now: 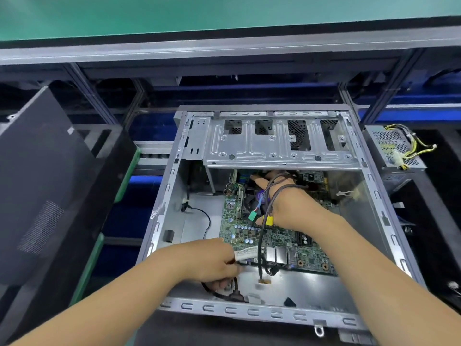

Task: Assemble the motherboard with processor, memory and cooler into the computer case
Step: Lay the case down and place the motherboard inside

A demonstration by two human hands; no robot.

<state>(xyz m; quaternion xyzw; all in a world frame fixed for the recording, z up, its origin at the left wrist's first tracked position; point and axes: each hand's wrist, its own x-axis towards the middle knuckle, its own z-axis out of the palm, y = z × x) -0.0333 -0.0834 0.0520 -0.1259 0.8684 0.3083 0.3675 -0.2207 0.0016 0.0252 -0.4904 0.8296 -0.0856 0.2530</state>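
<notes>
Computer case (389, 216): open sheet-metal box of grey steel with stamped slots along its rims, lying on its side. Its long axis runs 12 to 6 o'clock from you.
Drive cage (274, 143): ribbed, perforated steel plate spanning the case at 12 o'clock; it overhangs the far edge of the board.
Motherboard (287, 243): green, flat, densely populated; it sits inside the case toward 3 o'clock, with bare case floor left at 9 o'clock. Whether it is fully seated on its standoffs cannot be told.
Cooler (254, 198): dark block at the board's 12 o'clock end, mostly hidden under your right hand.
Right hand (294, 203): your nearer hand to the cooler; it rests on the board's far half, fingers reaching toward 11 o'clock under the cage. Whether they grip anything cannot be told.
Left hand (212, 260): at 7 o'clock of the board, pinching the cable bundle.
Cable bundle (262, 245): thin, dark, flexible leads draped over your right wrist, running 12 to 6 o'clock across the board; the white label lies just at 3 o'clock of your left fingers.
Connectors: green plug (253, 216) and yellow plug (269, 220), small, rigid, plastic, beside your right wrist.
</notes>
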